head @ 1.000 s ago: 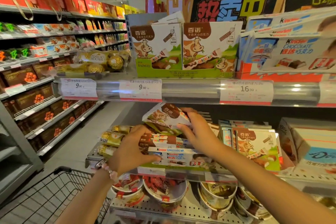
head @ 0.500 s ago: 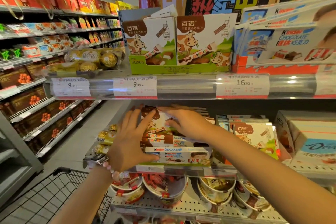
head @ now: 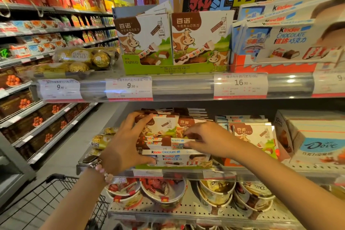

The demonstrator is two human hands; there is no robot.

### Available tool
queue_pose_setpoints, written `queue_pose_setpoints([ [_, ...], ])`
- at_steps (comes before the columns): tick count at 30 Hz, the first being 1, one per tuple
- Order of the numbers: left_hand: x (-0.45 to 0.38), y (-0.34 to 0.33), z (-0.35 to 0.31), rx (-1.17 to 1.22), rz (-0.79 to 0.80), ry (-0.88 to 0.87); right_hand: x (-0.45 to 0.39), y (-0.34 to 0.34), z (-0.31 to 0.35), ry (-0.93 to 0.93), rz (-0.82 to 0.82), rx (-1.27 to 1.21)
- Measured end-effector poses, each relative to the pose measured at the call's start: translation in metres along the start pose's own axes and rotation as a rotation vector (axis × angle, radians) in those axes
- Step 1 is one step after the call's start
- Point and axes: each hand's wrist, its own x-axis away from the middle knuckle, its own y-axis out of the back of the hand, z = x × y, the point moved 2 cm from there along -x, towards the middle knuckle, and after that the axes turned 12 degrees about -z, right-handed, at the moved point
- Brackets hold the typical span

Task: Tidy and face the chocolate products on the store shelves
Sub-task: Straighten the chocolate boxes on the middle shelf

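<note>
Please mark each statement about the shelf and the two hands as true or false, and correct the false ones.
1. Both hands are at the middle shelf. True: the left hand and the right hand touch the cow-print chocolate boxes.
2. The price tag under the upper cow-print boxes reads 16.90. False: that tag reads 9.90.
3. A Kinder Chocolate box lies at the front of the stack. True.
4. The Dove box is on the top shelf. False: the Dove box is on the middle shelf.
</note>
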Motion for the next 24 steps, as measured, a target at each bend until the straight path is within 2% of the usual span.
queue_pose_setpoints([
  [3, -0.001, 0.000, 0.000, -0.004, 0.010, -0.017, -0.007, -0.008, -0.001, -0.071, 0.099, -0.252],
  [6, -0.001, -0.001, 0.000, -0.022, 0.022, -0.037, -0.007, -0.014, 0.002, -0.051, 0.079, -0.242],
  [11, -0.004, -0.001, 0.000, -0.119, 0.024, -0.047, 0.005, -0.014, 0.008, 0.070, -0.177, 0.030],
  [17, -0.009, -0.005, 0.005, -0.128, 0.032, -0.086, 0.016, -0.007, 0.005, 0.155, -0.540, 0.101],
  [20, -0.010, -0.007, 0.008, -0.017, 0.023, -0.103, 0.017, 0.011, 0.001, 0.126, -0.723, 0.067],
  [22, -0.012, -0.010, 0.010, 0.028, -0.049, -0.118, 0.018, 0.023, -0.002, 0.125, -0.787, 0.102],
  [24, -0.016, -0.011, 0.012, 0.028, -0.054, -0.085, 0.021, 0.029, -0.006, 0.148, -0.798, 0.137],
])
